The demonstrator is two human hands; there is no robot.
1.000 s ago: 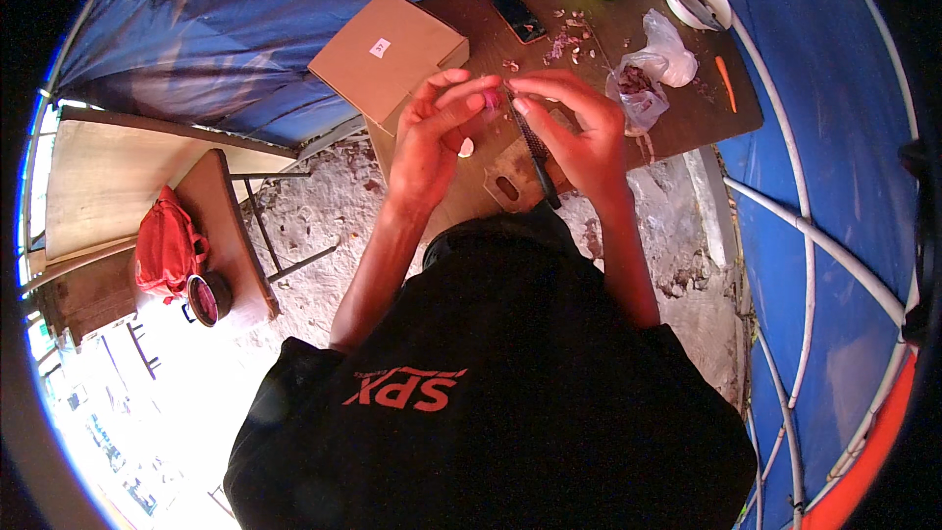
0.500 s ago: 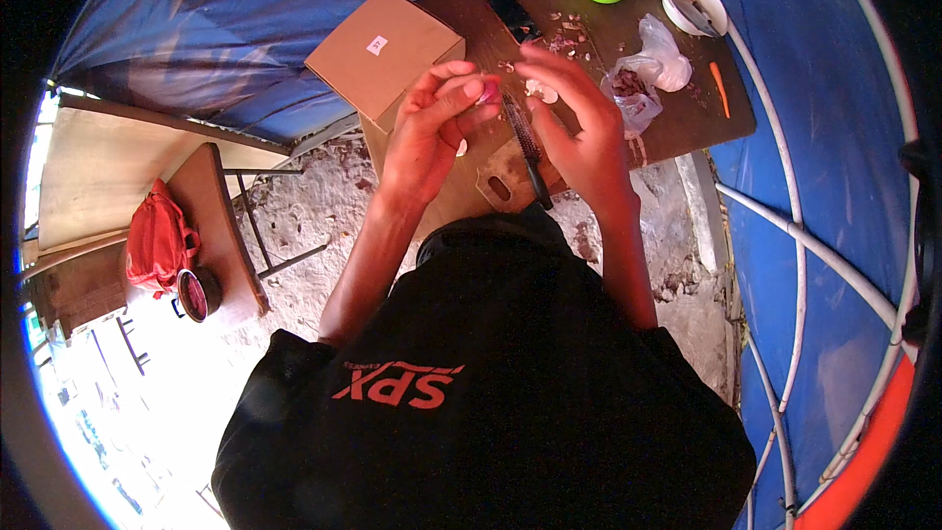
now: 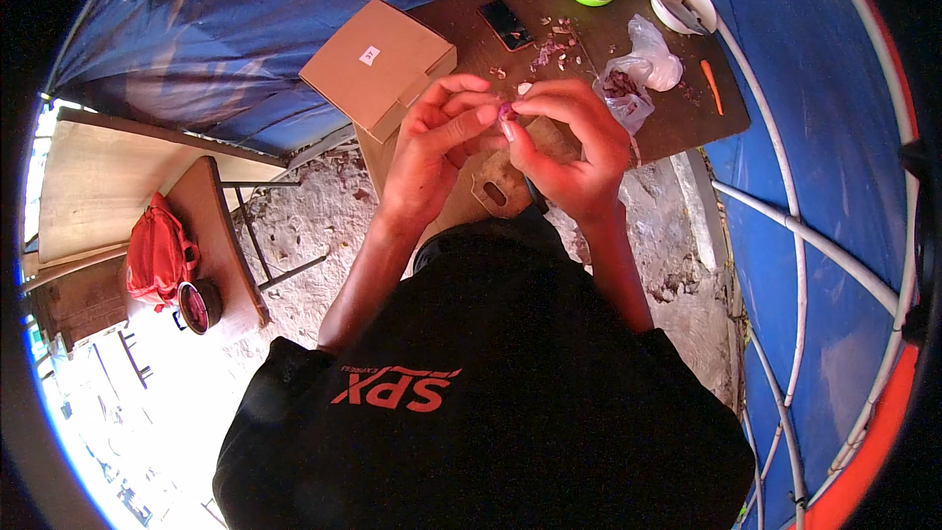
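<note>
A small purple shallot [image 3: 506,111] is held up above the table between both hands. My left hand [image 3: 424,152] pinches it between thumb and fingers. From the other side, the thumb and fingertips of my right hand [image 3: 581,149] press on it. Below them lies a wooden cutting board [image 3: 512,185] with a slot in its near end. Part of a dark knife handle [image 3: 537,196] shows beside the right hand, which hides the blade. Beyond the hands are scattered shallot peelings [image 3: 551,47]. A clear plastic bag [image 3: 655,64] with more shallots sits to the right.
A cardboard box [image 3: 358,69] stands at the table's left. Farther back are a phone [image 3: 505,26], a green bowl [image 3: 592,3] of brownish bits and a white bowl [image 3: 660,0]. An orange stick-like tool [image 3: 711,88] lies right. A red backpack [image 3: 160,250] rests on another table.
My right hand has come left and closed on the shallot, which my left hand was holding alone. The view has shifted slightly.
</note>
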